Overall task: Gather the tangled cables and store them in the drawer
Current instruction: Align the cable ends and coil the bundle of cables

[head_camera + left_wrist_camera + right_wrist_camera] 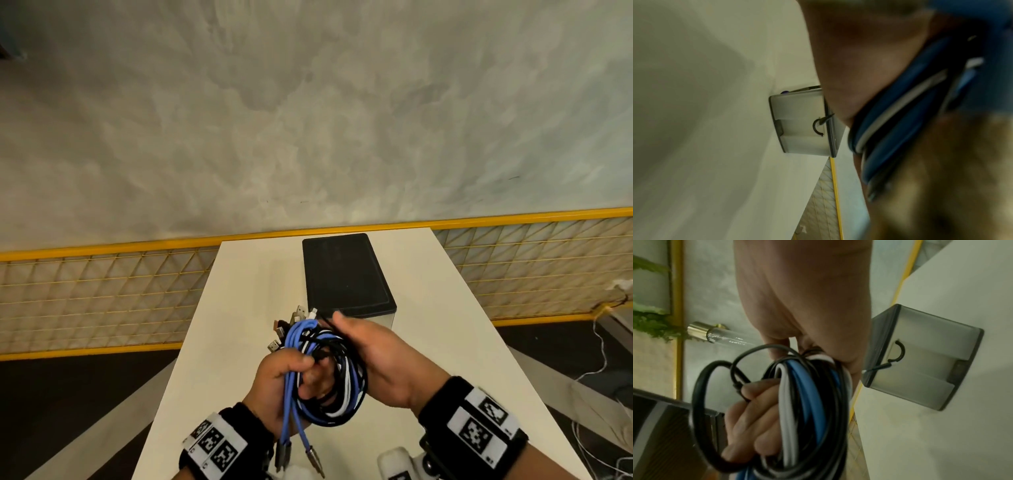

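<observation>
I have the cables (325, 373) bunched into a rough coil of blue, black and white strands, held in the air over the table (219, 342) between both hands. My left hand (281, 380) has its fingers curled tight round the near side of the bundle, with the thumb pressed over the top; several blue ends with metal plugs hang loose below it, toward my wrist. My right hand (373, 359) cups the far side of the coil, thumb up along the rim and fingers wrapped under the loops, as the right wrist view shows. Just beyond my right hand stands the small drawer unit (346, 274), dark on top with pale fronts; its drawer (920, 353), the one with the black loop pull, looks closed. To do this step well, I think I should tuck the dangling plugs up into the coil first, so nothing snags on the drawer's edge. Then I would pass the whole bundle to one hand with a firm squeeze, since these springy loops will try to fan out, and free the other to hook the pull.
</observation>
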